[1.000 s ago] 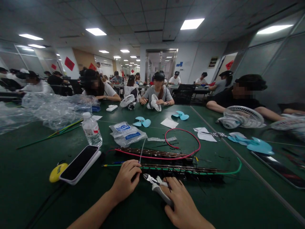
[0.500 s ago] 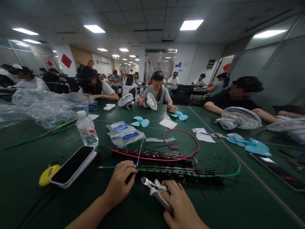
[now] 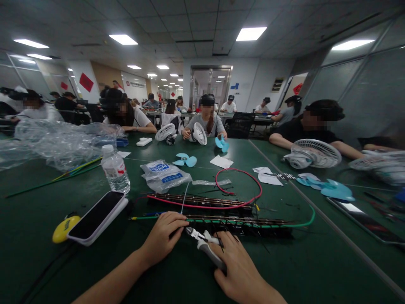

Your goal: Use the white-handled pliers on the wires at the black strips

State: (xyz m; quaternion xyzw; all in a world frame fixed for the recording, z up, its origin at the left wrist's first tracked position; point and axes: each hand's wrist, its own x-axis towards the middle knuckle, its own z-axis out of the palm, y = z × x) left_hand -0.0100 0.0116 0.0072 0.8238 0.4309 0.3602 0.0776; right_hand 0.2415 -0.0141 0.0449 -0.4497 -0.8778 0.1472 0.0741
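Observation:
My left hand point(image 3: 165, 236) is closed at the left part of the nearer long black strip point(image 3: 234, 224), its fingertips pressed where a green wire point(image 3: 303, 224) runs along it. Beside those fingertips a thin white cable tie point(image 3: 184, 197) stands up at a slant. My right hand point(image 3: 236, 264) is wrapped around the grey-and-white handles of diagonal cutting pliers point(image 3: 205, 247). The jaws point up and left, close to my left thumb. Behind lies a second black strip point(image 3: 202, 202) with copper-coloured rods and a red wire point(image 3: 261, 188) that loops at its right.
On the left are a phone point(image 3: 97, 217), a yellow object point(image 3: 66, 229) and a water bottle point(image 3: 115, 171). A plastic bag point(image 3: 164, 176) and blue fan blades point(image 3: 184, 160) lie farther back. Across the table sit people with white fan heads point(image 3: 316, 153). A table seam point(image 3: 341, 230) runs at right.
My right hand has brought the cutters slightly left and up, nearer my left fingertips. Across the table, a person has lifted a blue fan blade off the surface. The view has shifted slightly.

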